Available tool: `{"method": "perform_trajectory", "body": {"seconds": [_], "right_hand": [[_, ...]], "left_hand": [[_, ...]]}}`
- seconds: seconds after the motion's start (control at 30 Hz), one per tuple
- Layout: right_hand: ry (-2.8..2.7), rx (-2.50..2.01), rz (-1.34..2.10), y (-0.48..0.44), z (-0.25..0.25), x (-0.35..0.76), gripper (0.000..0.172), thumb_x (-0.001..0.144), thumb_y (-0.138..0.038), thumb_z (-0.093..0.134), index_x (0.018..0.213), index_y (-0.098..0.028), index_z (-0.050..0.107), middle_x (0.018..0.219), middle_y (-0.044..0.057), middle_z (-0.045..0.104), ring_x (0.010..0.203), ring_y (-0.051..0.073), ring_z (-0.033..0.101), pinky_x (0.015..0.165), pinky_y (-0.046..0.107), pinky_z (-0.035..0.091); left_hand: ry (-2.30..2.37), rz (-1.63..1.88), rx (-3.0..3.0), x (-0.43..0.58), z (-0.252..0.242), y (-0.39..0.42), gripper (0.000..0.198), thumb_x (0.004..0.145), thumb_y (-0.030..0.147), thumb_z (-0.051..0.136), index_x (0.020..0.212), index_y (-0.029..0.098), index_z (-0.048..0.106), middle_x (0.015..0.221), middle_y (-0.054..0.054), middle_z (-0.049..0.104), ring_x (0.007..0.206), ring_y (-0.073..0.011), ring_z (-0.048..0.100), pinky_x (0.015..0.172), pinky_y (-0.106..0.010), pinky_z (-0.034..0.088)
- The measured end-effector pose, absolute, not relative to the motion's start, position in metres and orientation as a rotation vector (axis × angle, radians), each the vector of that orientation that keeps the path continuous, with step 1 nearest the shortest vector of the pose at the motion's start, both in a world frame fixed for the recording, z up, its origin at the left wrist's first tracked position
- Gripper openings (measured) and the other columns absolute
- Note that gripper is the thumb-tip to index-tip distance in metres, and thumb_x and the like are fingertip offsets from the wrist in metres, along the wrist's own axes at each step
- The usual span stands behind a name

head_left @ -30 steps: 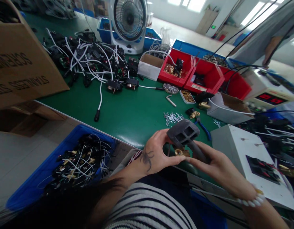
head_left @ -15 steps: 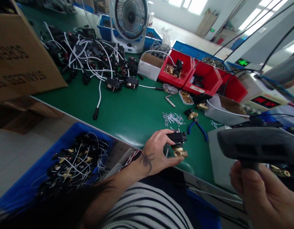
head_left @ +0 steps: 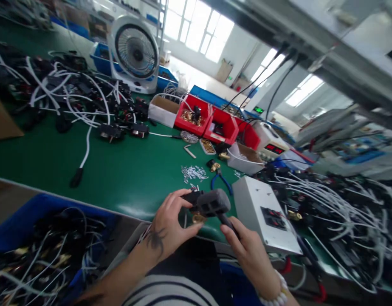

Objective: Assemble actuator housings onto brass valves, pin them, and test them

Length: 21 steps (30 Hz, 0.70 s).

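My left hand [head_left: 170, 219] is closed round a valve with a black housing and a brass body [head_left: 198, 218], at the front edge of the green table. My right hand [head_left: 246, 246] grips the dark handle of a mallet [head_left: 213, 202]. The mallet's grey head is over the valve and hides part of it; whether they touch I cannot tell. Just beyond the valve lies a pile of small silvery clips [head_left: 193, 173]. Blue-handled pliers [head_left: 221, 180] rest behind the mallet, beside another small brass fitting [head_left: 214, 166].
A white box with black switches [head_left: 272, 219] stands to the right, near a heap of cabled parts [head_left: 342, 212]. Red bins [head_left: 219, 127] and a fan [head_left: 136, 51] line the back. At lower left is a blue crate [head_left: 20, 216] full of valves.
My right hand has brought the mallet from the right down and left to the valve. My left hand still holds the valve. The view has swung right.
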State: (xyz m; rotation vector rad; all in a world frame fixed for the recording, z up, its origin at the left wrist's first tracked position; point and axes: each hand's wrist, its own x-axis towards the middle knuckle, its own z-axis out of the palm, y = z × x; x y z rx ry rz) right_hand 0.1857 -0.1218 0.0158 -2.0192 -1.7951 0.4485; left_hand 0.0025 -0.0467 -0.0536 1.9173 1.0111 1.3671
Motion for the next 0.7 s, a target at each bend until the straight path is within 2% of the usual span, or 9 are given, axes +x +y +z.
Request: {"method": "perform_trajectory", "body": {"seconds": [0.07,0.1,0.13,0.2,0.3,0.37,0.5,0.6,0.7], "right_hand": [[-1.687,-2.064,0.391,-0.118,0.008,0.188,0.046,0.096,-0.053,0.032,0.104,-0.019,0.062,0.074,0.005,0.067,0.064,0.02,0.064,0.058,0.029,0.05],[-1.627,-2.082,0.354,-0.116,0.003,0.191,0.049,0.096,-0.05,0.031,0.119,-0.016,0.058,0.092,0.011,0.07,0.08,0.024,0.067,0.069,0.034,0.053],[-1.571,-2.099,0.326,-0.114,-0.002,0.193,0.052,0.095,-0.047,0.033,0.129,-0.013,0.052,0.108,0.016,0.067,0.095,0.028,0.066,0.081,0.041,0.052],[-1.479,-2.12,0.314,-0.109,-0.011,0.196,0.057,0.089,-0.044,0.039,0.133,-0.008,0.05,0.116,0.024,0.061,0.108,0.038,0.06,0.092,0.056,0.045],[-1.392,-2.066,0.389,-0.105,-0.015,0.195,0.058,0.084,-0.046,0.049,0.128,-0.009,0.056,0.112,0.025,0.058,0.111,0.043,0.056,0.097,0.066,0.037],[-1.372,-1.94,0.523,-0.105,-0.008,0.189,0.059,0.087,-0.05,0.049,0.133,-0.014,0.052,0.115,0.021,0.059,0.112,0.037,0.058,0.099,0.059,0.041],[-1.336,-1.62,0.854,-0.108,0.016,0.171,0.055,0.093,-0.054,0.042,0.136,-0.02,0.047,0.114,0.012,0.067,0.103,0.024,0.066,0.089,0.04,0.054],[-1.284,-1.489,0.949,-0.11,0.025,0.158,0.049,0.094,-0.051,0.043,0.134,-0.022,0.049,0.122,0.012,0.065,0.107,0.023,0.065,0.09,0.037,0.053],[-1.295,-1.475,0.987,-0.11,0.029,0.155,0.054,0.092,-0.056,0.042,0.134,-0.023,0.05,0.117,0.011,0.068,0.1,0.023,0.067,0.086,0.038,0.055]], "left_hand": [[1.05,1.355,1.894,0.001,-0.054,-0.045,0.03,0.071,0.021,0.075,0.093,0.019,0.055,0.12,-0.013,0.062,0.111,-0.0272,0.062,0.092,-0.048,0.053],[1.056,1.359,1.887,0.001,-0.053,-0.044,0.031,0.072,0.022,0.074,0.095,0.019,0.054,0.12,-0.013,0.062,0.11,-0.0269,0.062,0.091,-0.048,0.054],[1.053,1.369,1.886,0.0,-0.051,-0.044,0.033,0.072,0.022,0.074,0.098,0.02,0.053,0.12,-0.012,0.062,0.11,-0.0265,0.063,0.091,-0.047,0.054],[1.027,1.389,1.925,-0.002,-0.045,-0.043,0.038,0.073,0.023,0.074,0.104,0.02,0.051,0.122,-0.012,0.061,0.111,-0.0261,0.062,0.091,-0.047,0.055],[0.942,1.423,2.06,-0.002,-0.033,-0.046,0.042,0.075,0.024,0.074,0.109,0.02,0.049,0.124,-0.012,0.06,0.115,-0.0251,0.06,0.095,-0.044,0.053],[0.84,1.455,2.177,0.0,-0.025,-0.049,0.041,0.077,0.023,0.072,0.111,0.019,0.05,0.125,-0.012,0.059,0.119,-0.0236,0.057,0.1,-0.039,0.05],[0.585,1.453,2.377,0.009,-0.017,-0.055,0.038,0.081,0.016,0.066,0.117,0.019,0.053,0.131,-0.01,0.057,0.13,-0.0199,0.048,0.111,-0.032,0.04],[0.616,1.359,2.119,0.015,-0.016,-0.056,0.059,0.082,0.032,0.07,0.134,0.022,0.044,0.144,-0.011,0.046,0.138,-0.0248,0.039,0.117,-0.04,0.032],[0.709,1.028,1.513,0.019,-0.011,-0.051,0.063,0.087,0.049,0.061,0.137,0.017,0.04,0.142,-0.016,0.049,0.129,-0.0291,0.05,0.11,-0.047,0.038]]}}
